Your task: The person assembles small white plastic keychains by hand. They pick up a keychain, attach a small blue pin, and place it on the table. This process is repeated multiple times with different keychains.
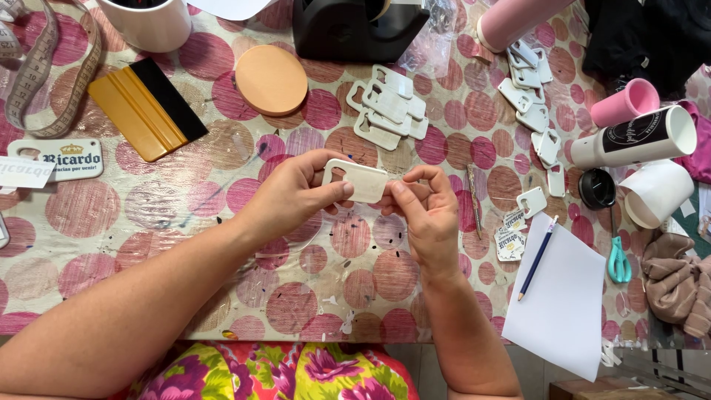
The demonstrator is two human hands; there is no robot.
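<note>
Head view, looking down on a surface (111, 237) covered with a cloth of pink and maroon dots.

Left hand (296, 189): closed on a flat white card-shaped bottle opener (357, 180), thumb on the near face, fingers wrapped behind its left end. The opener sits just above the middle of the frame, held clear of the surface, long side roughly level, cut-out slot toward its left end.

Right hand (428, 211): fingers pinched narrow at the opener's right edge, thumb and forefinger tips touching it. Whether they grip the opener itself or a thin film on it, I cannot tell.

Around the hands:
- Loose pile of similar white openers (386, 107), upper centre, just above the held one.
- A second scatter of white openers (527, 81), upper right, trailing down toward the right of the frame.
- Round peach-coloured disc (271, 79), left of the first pile.
- Black tape dispenser (348, 30), top centre edge.
- Yellow squeegee with a black edge (144, 107), upper left, lying at a slant.
- Measuring tape (44, 81), looped in the far upper left corner.
- White mug (148, 22), top left, partly cut off.
- Printed opener with a crown mark (63, 158), left edge.
- White sheet of paper (559, 304), lower right, with a blue pencil (537, 258) lying slanted across its upper left corner.
- Small printed stickers (511, 237), just left of the paper.
- Pink tumblers and a white one (637, 137) lie on their sides, right edge.
- Teal scissors (618, 263), right of the paper.
</note>
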